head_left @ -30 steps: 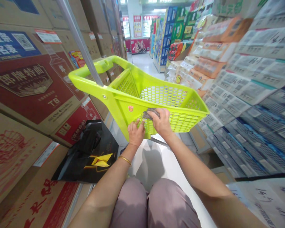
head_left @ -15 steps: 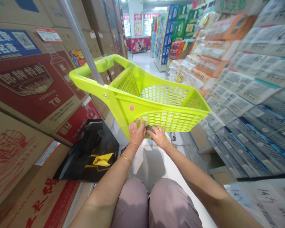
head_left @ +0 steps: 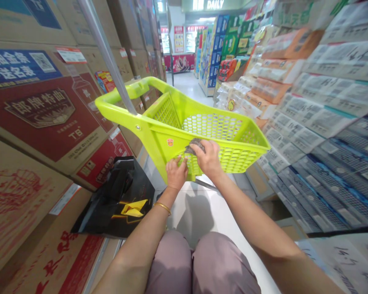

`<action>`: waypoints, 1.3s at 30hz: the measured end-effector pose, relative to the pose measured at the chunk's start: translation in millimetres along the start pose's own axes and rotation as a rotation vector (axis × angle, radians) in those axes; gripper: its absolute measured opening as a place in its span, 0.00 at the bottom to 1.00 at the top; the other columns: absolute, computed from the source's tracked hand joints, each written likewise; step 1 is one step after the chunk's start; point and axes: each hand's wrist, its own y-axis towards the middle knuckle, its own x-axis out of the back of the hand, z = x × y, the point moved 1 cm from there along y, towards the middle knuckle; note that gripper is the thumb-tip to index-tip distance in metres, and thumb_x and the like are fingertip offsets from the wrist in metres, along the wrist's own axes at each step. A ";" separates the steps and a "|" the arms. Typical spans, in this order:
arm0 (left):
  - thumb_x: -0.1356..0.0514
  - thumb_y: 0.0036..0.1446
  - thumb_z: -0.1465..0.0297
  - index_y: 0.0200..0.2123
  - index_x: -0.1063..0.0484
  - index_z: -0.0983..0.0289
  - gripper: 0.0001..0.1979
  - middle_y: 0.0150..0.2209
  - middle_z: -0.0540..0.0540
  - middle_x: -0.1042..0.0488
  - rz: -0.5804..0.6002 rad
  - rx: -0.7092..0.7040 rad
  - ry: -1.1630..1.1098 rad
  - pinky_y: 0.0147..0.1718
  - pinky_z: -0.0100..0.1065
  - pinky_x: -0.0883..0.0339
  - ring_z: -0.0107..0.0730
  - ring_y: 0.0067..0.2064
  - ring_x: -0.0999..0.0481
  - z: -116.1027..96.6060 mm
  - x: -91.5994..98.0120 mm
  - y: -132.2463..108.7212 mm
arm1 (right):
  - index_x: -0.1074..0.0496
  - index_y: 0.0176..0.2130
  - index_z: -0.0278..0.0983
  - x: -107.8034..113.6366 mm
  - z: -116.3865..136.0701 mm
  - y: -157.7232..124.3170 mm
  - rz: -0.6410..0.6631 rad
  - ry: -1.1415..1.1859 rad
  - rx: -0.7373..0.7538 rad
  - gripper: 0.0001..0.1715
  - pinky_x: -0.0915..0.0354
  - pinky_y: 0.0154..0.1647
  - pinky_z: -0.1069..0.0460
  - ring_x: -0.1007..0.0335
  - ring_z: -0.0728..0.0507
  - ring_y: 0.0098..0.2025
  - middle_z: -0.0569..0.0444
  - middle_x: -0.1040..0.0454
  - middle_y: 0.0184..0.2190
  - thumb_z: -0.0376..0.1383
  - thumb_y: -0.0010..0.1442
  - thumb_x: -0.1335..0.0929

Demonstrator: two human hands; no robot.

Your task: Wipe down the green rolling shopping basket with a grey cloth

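Note:
A lime-green plastic shopping cart [head_left: 159, 141] stands side-on before me, its perforated basket pointing right. My right hand [head_left: 209, 157] grips a crumpled dark grey cloth [head_left: 195, 145] against the basket's side, just under the rim. Lower and to the left, my left hand [head_left: 176, 171] rests on the cart's side with its fingers apart and nothing visible in it. A small orange sticker [head_left: 170, 142] is on the cart's side panel above my left hand.
Stacked cartons [head_left: 46, 106] rise on the left, with a black bag [head_left: 113, 204] below them. A metal pole [head_left: 108, 53] slants down by the cart's handle. Packaged paper goods [head_left: 331, 98] are piled on the right. The aisle floor [head_left: 187, 83] stretches ahead between shelves.
My right hand has moved up along the basket's side with the grey cloth, from beside my left hand to near the rim. My left hand has stayed about where it was.

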 end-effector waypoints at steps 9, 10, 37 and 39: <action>0.41 0.56 0.67 0.49 0.29 0.56 0.15 0.50 0.60 0.28 0.010 -0.042 0.005 0.51 0.41 0.40 0.39 0.50 0.31 10.5 0.5 -7.4 | 0.27 0.45 0.48 -28.1 17.3 -79.4 0.251 0.058 0.043 0.15 0.45 0.45 0.49 0.44 0.44 0.44 0.52 0.31 0.41 0.34 0.61 0.37; 0.42 0.58 0.67 0.49 0.29 0.55 0.15 0.50 0.60 0.28 -0.005 -0.059 0.003 0.51 0.40 0.40 0.38 0.50 0.30 11.6 0.8 -8.4 | 0.27 0.45 0.48 -30.0 18.8 -85.8 0.277 0.064 0.049 0.15 0.45 0.44 0.49 0.44 0.44 0.44 0.52 0.31 0.41 0.33 0.61 0.37; 0.49 0.62 0.71 0.44 0.26 0.59 0.14 0.43 0.62 0.26 0.038 0.030 0.172 0.46 0.41 0.37 0.39 0.44 0.29 14.8 2.8 -22.0 | 0.27 0.45 0.45 -34.7 32.6 -46.8 0.145 0.065 -0.027 0.16 0.42 0.47 0.49 0.45 0.43 0.46 0.50 0.34 0.43 0.32 0.61 0.38; 0.49 0.61 0.70 0.47 0.27 0.59 0.14 0.43 0.61 0.26 0.054 0.022 0.155 0.48 0.41 0.37 0.39 0.45 0.29 15.4 1.3 -19.7 | 0.27 0.45 0.45 -39.5 32.9 -65.7 0.183 0.074 -0.013 0.16 0.42 0.46 0.49 0.45 0.43 0.45 0.49 0.34 0.43 0.32 0.62 0.38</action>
